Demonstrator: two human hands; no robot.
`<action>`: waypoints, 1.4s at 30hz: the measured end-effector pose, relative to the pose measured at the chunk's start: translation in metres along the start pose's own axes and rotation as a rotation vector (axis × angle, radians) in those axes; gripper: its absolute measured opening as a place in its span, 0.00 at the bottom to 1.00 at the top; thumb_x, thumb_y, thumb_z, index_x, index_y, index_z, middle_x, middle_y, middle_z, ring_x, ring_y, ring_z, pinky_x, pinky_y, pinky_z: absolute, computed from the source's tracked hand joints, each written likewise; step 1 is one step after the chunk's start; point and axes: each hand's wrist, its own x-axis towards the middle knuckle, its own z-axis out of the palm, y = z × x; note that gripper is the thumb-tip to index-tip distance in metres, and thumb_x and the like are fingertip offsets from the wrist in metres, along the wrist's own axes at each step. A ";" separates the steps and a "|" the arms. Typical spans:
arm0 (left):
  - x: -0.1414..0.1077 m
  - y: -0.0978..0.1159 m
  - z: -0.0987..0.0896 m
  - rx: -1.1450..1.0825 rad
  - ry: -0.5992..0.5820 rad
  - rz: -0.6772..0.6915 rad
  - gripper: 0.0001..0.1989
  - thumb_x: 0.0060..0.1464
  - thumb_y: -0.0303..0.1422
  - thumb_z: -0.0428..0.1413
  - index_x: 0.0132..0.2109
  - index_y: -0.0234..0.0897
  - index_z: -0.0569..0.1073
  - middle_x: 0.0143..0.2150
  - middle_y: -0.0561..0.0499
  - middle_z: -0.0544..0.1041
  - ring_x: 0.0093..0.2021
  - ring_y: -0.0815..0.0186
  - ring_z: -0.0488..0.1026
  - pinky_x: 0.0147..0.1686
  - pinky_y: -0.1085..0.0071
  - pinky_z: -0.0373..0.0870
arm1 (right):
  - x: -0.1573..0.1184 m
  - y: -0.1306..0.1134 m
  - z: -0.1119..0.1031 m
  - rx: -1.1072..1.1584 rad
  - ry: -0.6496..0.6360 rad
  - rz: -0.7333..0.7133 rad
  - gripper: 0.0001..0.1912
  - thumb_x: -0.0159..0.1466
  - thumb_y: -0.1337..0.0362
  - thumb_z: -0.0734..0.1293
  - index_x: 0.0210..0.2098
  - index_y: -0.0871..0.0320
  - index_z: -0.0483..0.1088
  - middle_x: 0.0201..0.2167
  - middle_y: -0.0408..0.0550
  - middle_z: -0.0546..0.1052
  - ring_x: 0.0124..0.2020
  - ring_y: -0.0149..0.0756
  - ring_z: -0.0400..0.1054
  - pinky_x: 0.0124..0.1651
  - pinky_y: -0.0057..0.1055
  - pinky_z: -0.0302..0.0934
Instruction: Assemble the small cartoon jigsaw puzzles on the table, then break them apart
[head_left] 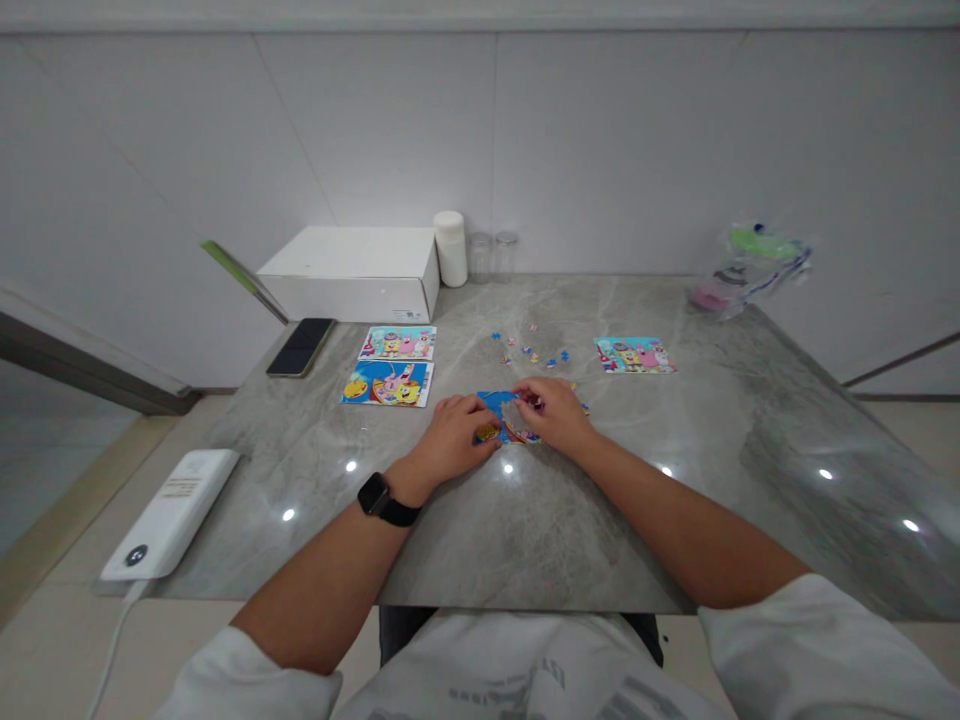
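Note:
A partly assembled jigsaw puzzle (pixel 492 402) with a blue background lies flat on the grey table, between my hands. My left hand (pixel 459 436) rests on its left side, fingers stretched over the edge. Over the upper right part is my right hand (pixel 556 414), its thumb and fingers pinched together; whatever they hold is too small and covered to make out. Loose puzzle pieces (pixel 529 353) lie scattered beyond the puzzle, and a few more show beside my right hand. Part of the puzzle is hidden under both hands.
Two cartoon picture cards (pixel 388 384) lie to the left and a finished-looking cartoon picture (pixel 636 355) to the right. Around them are a phone (pixel 301 347), a white box (pixel 352 270), a white bottle (pixel 451 250), glass jars (pixel 505 258), a plastic bag (pixel 754 268) and a power bank (pixel 171 512).

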 end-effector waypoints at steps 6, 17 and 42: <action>0.000 0.002 -0.003 -0.007 -0.007 -0.006 0.10 0.62 0.39 0.65 0.50 0.47 0.82 0.52 0.47 0.78 0.54 0.55 0.73 0.59 0.54 0.67 | 0.004 0.002 -0.008 -0.012 0.022 0.005 0.07 0.67 0.67 0.69 0.43 0.55 0.79 0.36 0.47 0.83 0.37 0.38 0.74 0.48 0.38 0.61; 0.002 -0.002 -0.010 -0.056 0.056 -0.036 0.13 0.61 0.39 0.65 0.51 0.43 0.79 0.50 0.46 0.79 0.53 0.54 0.74 0.56 0.54 0.70 | 0.011 0.027 -0.091 -0.167 -0.245 -0.199 0.09 0.70 0.61 0.69 0.48 0.54 0.78 0.46 0.53 0.81 0.50 0.46 0.74 0.57 0.43 0.65; 0.010 -0.034 -0.021 -0.004 -0.042 0.066 0.21 0.60 0.44 0.66 0.57 0.45 0.77 0.64 0.45 0.76 0.63 0.51 0.73 0.65 0.50 0.68 | -0.036 0.058 -0.064 -0.155 -0.303 -0.239 0.21 0.67 0.50 0.74 0.57 0.48 0.77 0.62 0.54 0.78 0.66 0.53 0.67 0.73 0.61 0.48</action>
